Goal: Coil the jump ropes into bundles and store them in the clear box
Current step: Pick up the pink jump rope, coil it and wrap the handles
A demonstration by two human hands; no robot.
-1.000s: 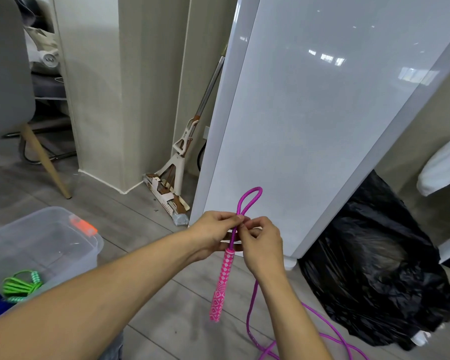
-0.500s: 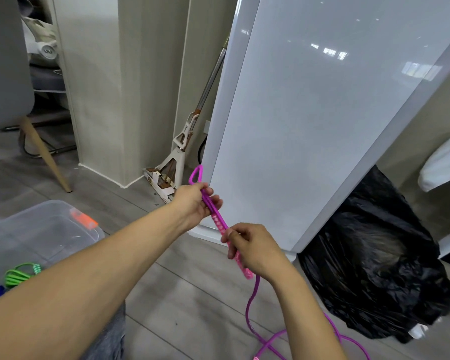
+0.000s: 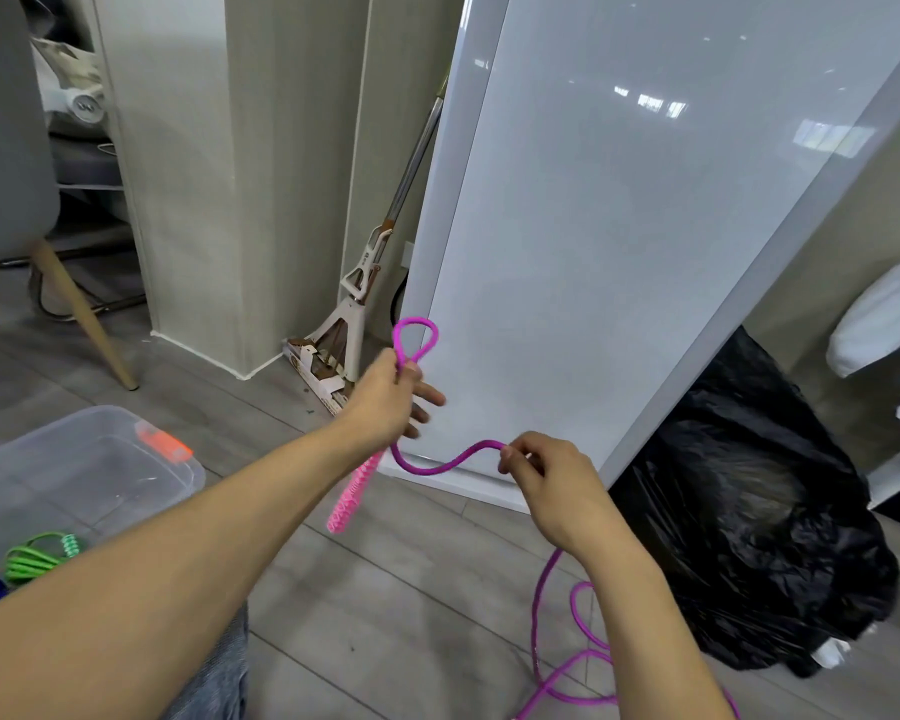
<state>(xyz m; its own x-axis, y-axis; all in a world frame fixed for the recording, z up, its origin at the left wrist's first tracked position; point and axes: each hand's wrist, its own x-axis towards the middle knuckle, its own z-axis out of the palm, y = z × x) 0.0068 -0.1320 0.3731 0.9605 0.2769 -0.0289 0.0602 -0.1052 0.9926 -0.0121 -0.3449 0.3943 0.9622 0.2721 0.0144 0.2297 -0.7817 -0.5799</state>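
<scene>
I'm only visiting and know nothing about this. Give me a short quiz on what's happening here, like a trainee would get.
1. True or false: the right hand pinches the pink rope.
2. Which hand holds the rope just above its handle? A) left hand B) right hand
3. Fill in: the slack rope trails on the ____.
Key: 1 true; 2 A; 3 floor.
</scene>
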